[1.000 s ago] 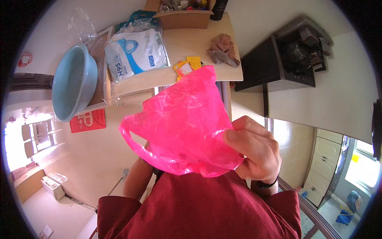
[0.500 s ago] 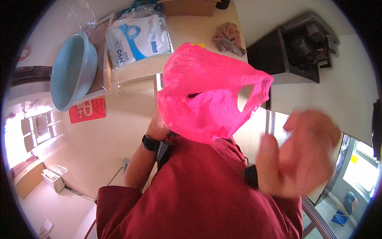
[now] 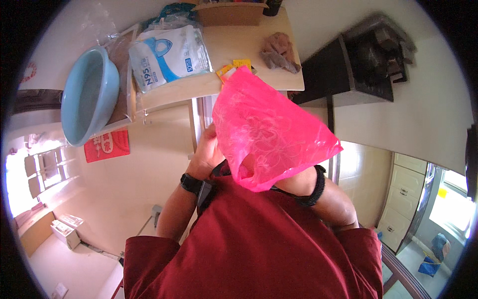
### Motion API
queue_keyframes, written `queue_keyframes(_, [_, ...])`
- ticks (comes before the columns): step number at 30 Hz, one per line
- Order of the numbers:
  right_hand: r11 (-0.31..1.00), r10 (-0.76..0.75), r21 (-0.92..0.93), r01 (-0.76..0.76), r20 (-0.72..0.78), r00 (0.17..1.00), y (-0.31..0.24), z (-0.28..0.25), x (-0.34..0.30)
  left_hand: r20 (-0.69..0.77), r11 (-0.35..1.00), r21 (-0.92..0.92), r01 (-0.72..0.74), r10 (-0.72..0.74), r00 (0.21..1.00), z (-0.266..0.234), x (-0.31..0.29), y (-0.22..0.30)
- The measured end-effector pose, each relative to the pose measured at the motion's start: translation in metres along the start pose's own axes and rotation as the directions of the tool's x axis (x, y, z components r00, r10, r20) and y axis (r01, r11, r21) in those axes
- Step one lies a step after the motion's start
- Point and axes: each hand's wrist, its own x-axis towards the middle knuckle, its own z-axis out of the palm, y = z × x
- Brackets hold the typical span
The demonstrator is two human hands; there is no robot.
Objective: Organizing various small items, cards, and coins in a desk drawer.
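- A person's left hand [image 3: 208,150] is partly masked by a pink plastic bag [image 3: 271,132], its fingertips out of sight.
- Behind the same bag, the right hand [image 3: 298,181] shows only near the wrist, its grip concealed.
- Yellow packets [image 3: 242,63] on the table sit partly covered by the bag's upper tip.
- A cardboard box [image 3: 229,15] and a black cylindrical container [image 3: 272,7] are cropped by the top edge.
- Dark objects [image 3: 391,60] at right blur into shadow, indistinct.
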Motion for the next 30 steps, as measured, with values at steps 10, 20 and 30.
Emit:
queue_keyframes(10, [0.980,-0.031,-0.196,0.036,0.024,0.999,0.028,0.008,0.017,0.110,0.936,-0.327,0.129,-0.098,0.989,-0.026,0.012,-0.020])
queue_keyframes(20, [0.963,-0.042,-0.264,0.052,0.046,0.998,0.031,0.008,0.021,0.021,0.885,-0.435,0.168,-0.176,0.984,-0.031,0.015,-0.021])
queue_keyframes(30, [0.947,-0.051,-0.313,0.070,0.069,0.996,0.029,0.004,0.024,0.049,0.929,-0.328,0.168,-0.161,0.986,-0.040,0.011,-0.023])
